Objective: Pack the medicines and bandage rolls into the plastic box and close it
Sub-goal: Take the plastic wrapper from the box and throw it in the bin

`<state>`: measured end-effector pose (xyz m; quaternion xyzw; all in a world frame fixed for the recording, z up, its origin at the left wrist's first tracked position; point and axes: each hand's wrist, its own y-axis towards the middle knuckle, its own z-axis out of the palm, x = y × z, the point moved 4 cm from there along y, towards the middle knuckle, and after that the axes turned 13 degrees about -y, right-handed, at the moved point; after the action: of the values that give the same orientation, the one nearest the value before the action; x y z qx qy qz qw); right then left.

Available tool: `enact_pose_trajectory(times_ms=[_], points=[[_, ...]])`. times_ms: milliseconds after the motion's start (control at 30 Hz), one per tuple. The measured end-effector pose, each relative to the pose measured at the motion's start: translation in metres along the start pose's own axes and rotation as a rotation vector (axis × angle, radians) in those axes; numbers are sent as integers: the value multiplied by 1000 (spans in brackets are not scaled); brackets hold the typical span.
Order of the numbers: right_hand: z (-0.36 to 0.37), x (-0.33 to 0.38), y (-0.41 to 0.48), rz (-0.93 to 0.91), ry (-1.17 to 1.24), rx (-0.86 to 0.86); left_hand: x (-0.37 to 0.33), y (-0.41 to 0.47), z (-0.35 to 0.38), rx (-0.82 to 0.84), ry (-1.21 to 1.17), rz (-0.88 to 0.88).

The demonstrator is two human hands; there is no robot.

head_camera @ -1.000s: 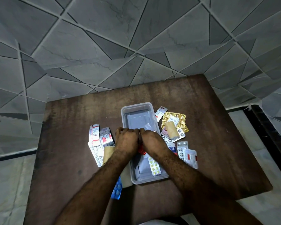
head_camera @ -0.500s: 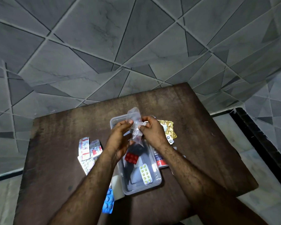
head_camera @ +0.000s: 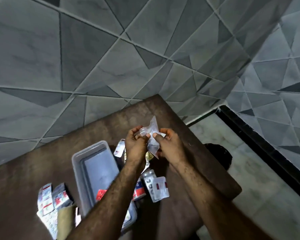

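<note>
A small clear plastic bag (head_camera: pixel 151 135) is held up above the table, pinched between my left hand (head_camera: pixel 135 144) and my right hand (head_camera: pixel 170 146). Below and to the left lies the open clear plastic box (head_camera: pixel 80 163), with a red blister strip (head_camera: pixel 100 194) inside; my left forearm hides part of it. Left of the box lie blister strips (head_camera: pixel 50 200) and a tan bandage roll (head_camera: pixel 65 220). On the box's right are more medicine packs (head_camera: pixel 157 187) and a white strip (head_camera: pixel 119 150).
The brown wooden table (head_camera: pixel 33 179) stands against a grey tiled wall (head_camera: pixel 111 58). Its right edge drops to a pale floor (head_camera: pixel 241 170) with a black strip (head_camera: pixel 260 149) along the wall.
Both hands rose from the box with the clear bag and moved right. The view swung left, so the box now sits lower left.
</note>
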<state>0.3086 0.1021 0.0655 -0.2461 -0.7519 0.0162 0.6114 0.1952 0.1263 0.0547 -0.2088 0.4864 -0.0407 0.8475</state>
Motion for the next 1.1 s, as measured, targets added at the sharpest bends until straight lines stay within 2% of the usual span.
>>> enact_pose_trajectory(times_ms=[133,467,633,767,900,1000,1100], points=[[-62,-17,35,66,101,-21,45,1,63,52,41,-48],[-244,-86,146,185,125,-224,193,27,234,151,178,-260],[-307,-154,207,283,148,-354,289,57,294,203,217,-390],[-331,-214,243,393,205,-402,356,79,309,143,249,-470],[-342,-282,275,518,194,-449,427,102,315,155,285,-579],[-348,-343,300,600,66,-469,486,125,309,136,316,-655],[-351,-405,321,713,-54,-463,532,143,289,40,438,-733]])
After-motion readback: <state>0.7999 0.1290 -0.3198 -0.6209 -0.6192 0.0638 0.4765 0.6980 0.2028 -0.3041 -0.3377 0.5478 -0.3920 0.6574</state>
